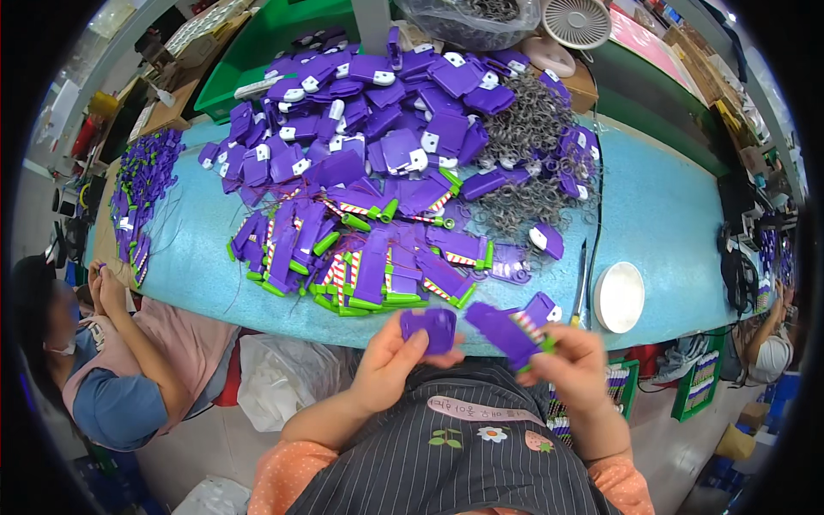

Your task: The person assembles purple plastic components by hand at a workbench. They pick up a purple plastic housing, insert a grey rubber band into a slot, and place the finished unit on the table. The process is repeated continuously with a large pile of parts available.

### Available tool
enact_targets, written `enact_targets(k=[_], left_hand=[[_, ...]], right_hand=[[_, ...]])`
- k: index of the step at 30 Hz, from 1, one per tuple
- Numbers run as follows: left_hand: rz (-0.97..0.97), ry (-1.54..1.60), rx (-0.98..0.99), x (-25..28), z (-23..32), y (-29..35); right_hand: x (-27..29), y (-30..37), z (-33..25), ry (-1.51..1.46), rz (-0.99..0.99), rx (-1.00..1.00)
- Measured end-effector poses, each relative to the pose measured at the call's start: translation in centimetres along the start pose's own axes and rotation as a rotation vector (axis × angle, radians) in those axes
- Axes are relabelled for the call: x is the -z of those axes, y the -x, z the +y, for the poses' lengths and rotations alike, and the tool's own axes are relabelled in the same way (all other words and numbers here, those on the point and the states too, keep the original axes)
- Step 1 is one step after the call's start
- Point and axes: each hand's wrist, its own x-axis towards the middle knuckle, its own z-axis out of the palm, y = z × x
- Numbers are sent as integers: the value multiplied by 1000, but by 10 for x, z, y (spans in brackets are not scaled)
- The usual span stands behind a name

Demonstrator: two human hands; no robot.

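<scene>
My left hand [388,354] is closed on a small flat purple plastic part [431,330]. My right hand [573,360] grips a longer purple plastic piece [502,333] that carries a red-and-white striped strip and a green end. Both parts are held apart over the table's front edge. Just behind my right hand lies a purple part with a white tip [542,306]. A heap of purple pieces with green ends [371,262] spreads across the table in front of me. Beyond it rises a larger pile of purple parts with white tips [343,129].
Grey coiled metal pieces [525,124] are heaped right of the purple pile. A white round dish [619,297] stands at the right, beside a thin tool [583,279]. A fan [577,24] and a green bin [249,60] are at the back. One person [129,369] sits at the left.
</scene>
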Motion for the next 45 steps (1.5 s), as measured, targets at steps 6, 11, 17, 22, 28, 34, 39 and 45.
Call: enact_targets(k=[6,11,17,22,28,34,39,45], left_hand=[[2,159,-40,-34,-12,-28],[-174,141,311,-24,-14,-8],[-390,-1,595,-39,-30,-21],[-232,34,473,-26,-39,-14],[21,141,57,-37,-9,-7],[-38,44,-49,-49,-19,2],[-31,-195,-90,-49,-25,5],[-60,-732,-272,-50,-15,0]], right_hand=[[-2,13,57,-45,-88,-169],[36,3,35,82,9,-48],[-1,-58,7,306,-61,20],[-20,-48,-12,583,11,369],[-18,-13,4,928,227,704],[-16,-16,19,1102,317,921],[-12,-12,20,1132,305,831],[-11,-8,18,1099,281,758]])
